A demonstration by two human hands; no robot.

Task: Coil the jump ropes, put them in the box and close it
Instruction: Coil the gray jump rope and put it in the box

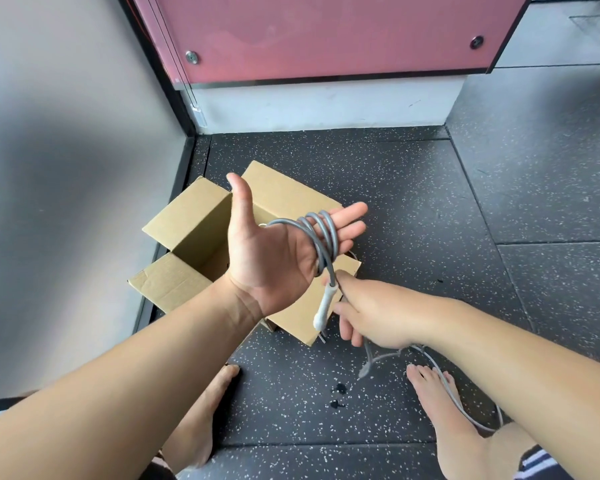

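Overhead, left hand (pixel 271 251) spread flat, grey jump rope (pixel 321 237) looped round fingers (pixel 347 220); right hand (pixel 371 313) pinched rope above open box (pixel 201 237).

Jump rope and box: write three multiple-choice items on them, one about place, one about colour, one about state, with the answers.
1. Where are the rope's loops?
A. around the left hand's fingers
B. inside the box
C. on the wall

2. What colour is the rope's cord?
A. red
B. grey
C. yellow

3. What state is the box in?
A. taped shut
B. crushed flat
C. open, flaps spread

Answers:
1 A: the rope wraps the fingers of the left hand, while the right hand pinches the cord below.
2 B: the cord is grey, with a white handle hanging.
3 C: the box stands on the floor with its flaps folded outward.
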